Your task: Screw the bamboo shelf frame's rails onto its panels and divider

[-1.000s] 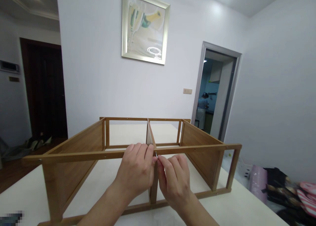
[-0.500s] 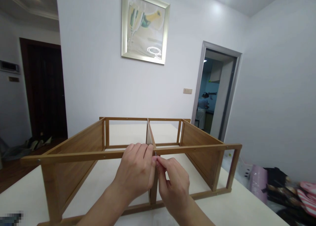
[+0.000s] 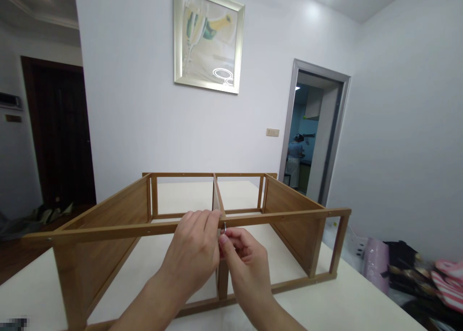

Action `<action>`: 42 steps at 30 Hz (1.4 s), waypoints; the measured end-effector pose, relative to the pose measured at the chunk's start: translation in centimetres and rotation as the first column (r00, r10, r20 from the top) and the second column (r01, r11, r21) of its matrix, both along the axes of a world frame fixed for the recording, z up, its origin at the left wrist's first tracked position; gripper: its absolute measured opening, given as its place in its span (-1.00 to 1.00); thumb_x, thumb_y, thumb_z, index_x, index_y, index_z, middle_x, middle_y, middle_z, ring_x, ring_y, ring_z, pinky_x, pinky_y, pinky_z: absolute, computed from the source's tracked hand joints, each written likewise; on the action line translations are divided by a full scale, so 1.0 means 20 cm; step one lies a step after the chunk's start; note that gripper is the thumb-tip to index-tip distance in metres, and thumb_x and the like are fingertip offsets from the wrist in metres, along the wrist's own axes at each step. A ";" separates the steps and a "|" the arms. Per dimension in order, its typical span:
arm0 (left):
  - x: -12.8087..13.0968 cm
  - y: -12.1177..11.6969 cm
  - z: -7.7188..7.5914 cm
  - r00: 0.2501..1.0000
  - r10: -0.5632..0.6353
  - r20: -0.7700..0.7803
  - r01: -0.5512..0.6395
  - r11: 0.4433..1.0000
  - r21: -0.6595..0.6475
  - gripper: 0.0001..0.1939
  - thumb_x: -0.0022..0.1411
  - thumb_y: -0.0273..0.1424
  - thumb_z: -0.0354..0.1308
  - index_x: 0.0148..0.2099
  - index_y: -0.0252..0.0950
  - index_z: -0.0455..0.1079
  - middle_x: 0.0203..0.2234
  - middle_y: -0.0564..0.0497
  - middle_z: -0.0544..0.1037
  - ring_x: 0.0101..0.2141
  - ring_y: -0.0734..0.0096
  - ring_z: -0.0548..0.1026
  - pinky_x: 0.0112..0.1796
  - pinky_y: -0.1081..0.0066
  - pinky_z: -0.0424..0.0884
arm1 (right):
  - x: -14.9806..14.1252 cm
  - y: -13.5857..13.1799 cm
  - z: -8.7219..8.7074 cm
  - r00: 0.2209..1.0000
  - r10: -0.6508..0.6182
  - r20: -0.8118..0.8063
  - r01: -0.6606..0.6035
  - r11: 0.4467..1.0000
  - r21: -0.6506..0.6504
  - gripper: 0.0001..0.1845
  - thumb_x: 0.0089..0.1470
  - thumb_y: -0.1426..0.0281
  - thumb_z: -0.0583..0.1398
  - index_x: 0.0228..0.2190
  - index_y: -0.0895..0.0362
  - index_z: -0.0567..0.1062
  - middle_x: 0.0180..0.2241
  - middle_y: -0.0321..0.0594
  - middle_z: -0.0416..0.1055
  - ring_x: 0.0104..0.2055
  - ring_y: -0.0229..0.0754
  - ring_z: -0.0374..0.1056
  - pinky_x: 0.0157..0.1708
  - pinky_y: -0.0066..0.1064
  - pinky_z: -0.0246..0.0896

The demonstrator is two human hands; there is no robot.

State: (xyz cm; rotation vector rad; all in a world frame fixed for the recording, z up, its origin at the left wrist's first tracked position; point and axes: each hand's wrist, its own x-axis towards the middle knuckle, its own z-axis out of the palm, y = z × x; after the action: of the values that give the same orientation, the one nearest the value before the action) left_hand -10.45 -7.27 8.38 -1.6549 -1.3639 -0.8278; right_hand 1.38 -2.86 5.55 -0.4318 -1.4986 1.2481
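A wooden shelf frame (image 3: pixel 108 227) lies on its side on a white table (image 3: pixel 347 302). My left hand (image 3: pixel 193 254) grips the near top rail where the thin middle divider (image 3: pixel 217 196) meets it, fingers curled over the rail. My right hand (image 3: pixel 244 266) is right beside it, thumb and fingers pinched on a small metal tool (image 3: pixel 224 228) whose tip sits at the joint in the rail. The tool is mostly hidden by my fingers.
Bags and striped cloth (image 3: pixel 415 278) lie at the table's right end. A framed picture (image 3: pixel 208 39) hangs on the wall behind. Through an open doorway (image 3: pixel 311 133) a person (image 3: pixel 294 160) stands in another room. A dark door (image 3: pixel 54 133) is at left.
My right hand has turned at the wrist while pinching the small tool at the joint. The left hand keeps its hold on the rail. The view has shifted slightly.
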 end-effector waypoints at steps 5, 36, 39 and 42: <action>-0.01 -0.01 0.01 0.991 -0.061 0.115 0.067 0.997 -0.044 -0.75 0.24 -0.57 -0.09 -0.08 -0.29 0.28 -0.34 -0.08 0.53 -0.34 0.20 0.48 -0.26 0.18 0.38 | -0.01 -0.02 0.04 0.989 0.110 -0.095 -0.124 0.979 -0.163 -0.61 -0.04 0.07 0.35 -0.41 0.13 0.46 -0.58 -0.32 0.46 -0.52 -0.25 0.40 -0.42 -0.39 0.40; -0.04 -0.13 0.10 0.982 0.010 0.188 0.052 0.945 -0.324 -0.85 0.23 -0.43 0.04 -0.13 -0.21 0.30 -0.24 -0.05 0.46 -0.25 0.22 0.47 -0.25 0.24 0.42 | -0.03 -0.08 0.08 0.933 0.145 -0.329 -0.285 0.856 -0.431 -0.62 -0.03 0.20 0.38 -0.43 0.16 0.34 -0.41 -0.11 0.56 -0.41 -0.21 0.46 -0.31 -0.34 0.40; -0.07 -0.13 0.10 0.968 -0.015 0.249 0.101 0.936 -0.338 -0.87 0.25 -0.40 0.04 -0.13 -0.19 0.29 -0.24 -0.04 0.47 -0.25 0.23 0.49 -0.24 0.25 0.42 | -0.04 -0.10 0.09 0.917 0.129 -0.377 -0.302 0.842 -0.448 -0.61 -0.02 0.19 0.37 -0.44 0.13 0.30 -0.39 -0.10 0.57 -0.38 -0.20 0.48 -0.23 -0.26 0.42; -0.09 -0.14 0.10 0.955 -0.023 0.296 0.130 0.928 -0.349 -0.86 0.26 -0.39 0.03 -0.11 -0.18 0.29 -0.23 -0.02 0.49 -0.22 0.23 0.50 -0.22 0.24 0.43 | -0.06 -0.10 0.09 0.896 0.126 -0.425 -0.335 0.821 -0.463 -0.58 -0.04 0.17 0.38 -0.45 0.10 0.27 -0.41 -0.09 0.57 -0.35 -0.15 0.50 -0.20 -0.23 0.42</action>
State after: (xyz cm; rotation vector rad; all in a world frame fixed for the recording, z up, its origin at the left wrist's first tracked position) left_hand -12.24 -10.13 10.39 -1.9381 -1.7484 -0.9304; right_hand 0.21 -4.91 7.33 -0.3351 -0.8782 1.8399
